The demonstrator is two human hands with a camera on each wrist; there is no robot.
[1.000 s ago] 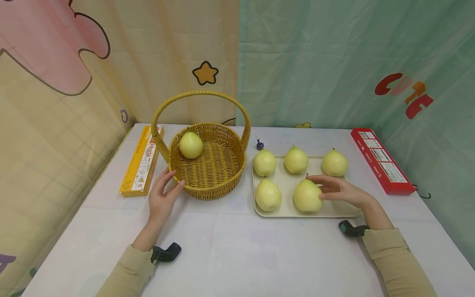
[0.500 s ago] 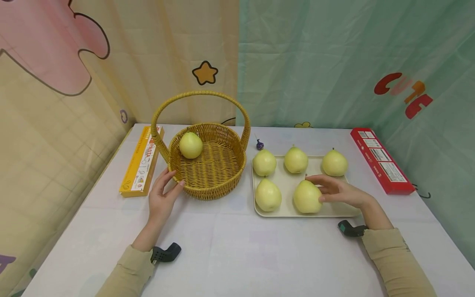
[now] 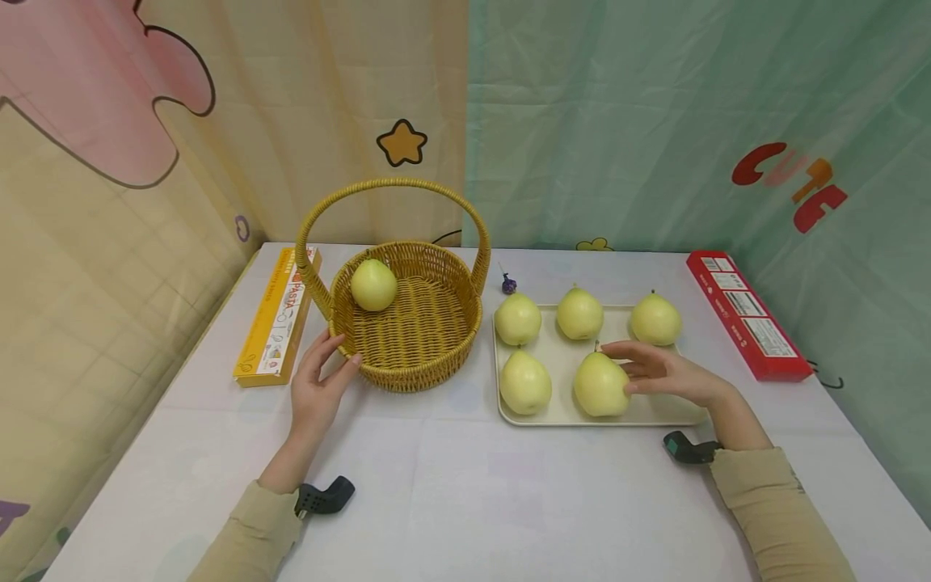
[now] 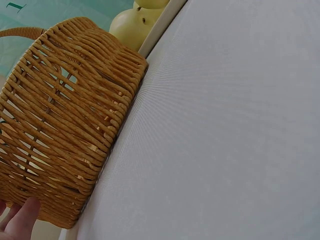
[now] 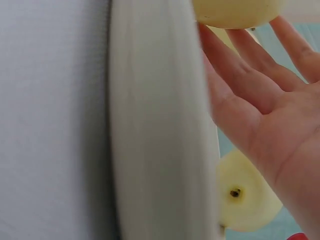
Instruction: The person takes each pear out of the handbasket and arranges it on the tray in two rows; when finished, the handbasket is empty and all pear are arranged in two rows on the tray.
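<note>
In the head view my left hand [image 3: 320, 384] holds the near-left rim of a woven wicker basket [image 3: 422, 376] with a tall arched handle. The left wrist view has the thumb [image 4: 24, 220] against the weave. One yellow-green pear [image 3: 374, 284] lies inside the basket at the left. My right hand [image 3: 672, 377] has its thumb and fingers around the right side of a pear [image 3: 600, 385] on a cream tray [image 3: 560, 416]. The right wrist view shows the fingers reaching to that pear's underside. Several other pears, such as one at front left [image 3: 525, 382], sit on the tray.
A yellow pasta box [image 3: 276, 319] lies left of the basket. To the right of the tray is a red box [image 3: 749, 315]. A small purple object [image 3: 508, 284] sits behind the tray. Curtains [image 3: 618, 121] hang behind the white-covered table [image 3: 451, 493].
The pear at my right hand has shifted very slightly left, and its stem stands a little more upright. My left hand and the basket stay in place.
</note>
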